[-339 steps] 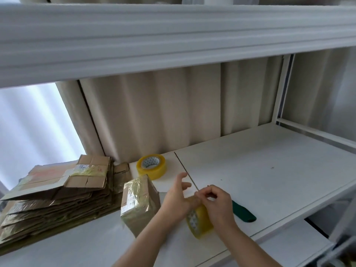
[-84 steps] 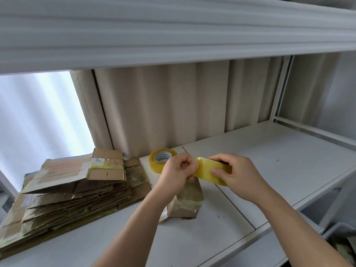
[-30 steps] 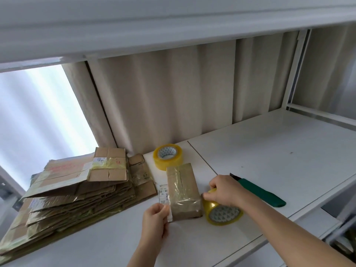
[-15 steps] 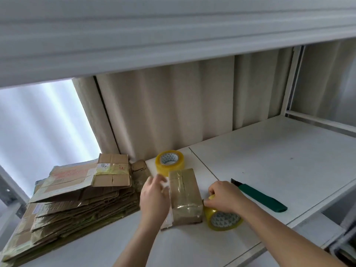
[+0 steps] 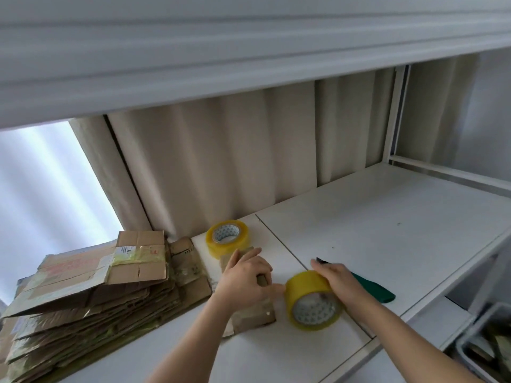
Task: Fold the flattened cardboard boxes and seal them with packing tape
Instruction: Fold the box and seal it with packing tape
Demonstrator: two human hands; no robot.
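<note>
A small folded cardboard box (image 5: 253, 316), partly wrapped in tape, lies on the white shelf (image 5: 387, 230). My left hand (image 5: 246, 280) lies on top of the box with its fingers curled over it, hiding most of it. Right beside the box stands a yellow tape roll (image 5: 312, 302) on its edge, and my right hand (image 5: 336, 280) grips the roll from above. A strip of tape seems to run from the roll to the box under my left fingers. A second yellow tape roll (image 5: 227, 239) lies flat behind the box.
A tall stack of flattened cardboard boxes (image 5: 91, 297) fills the left of the shelf. A green-handled knife (image 5: 370, 288) lies behind my right hand. A grey bin (image 5: 486, 344) sits below at the lower right. An upper shelf hangs overhead.
My left hand moved from the box's left side onto its top. My right hand lifted the tape roll slightly and tilted it against the box's right side.
</note>
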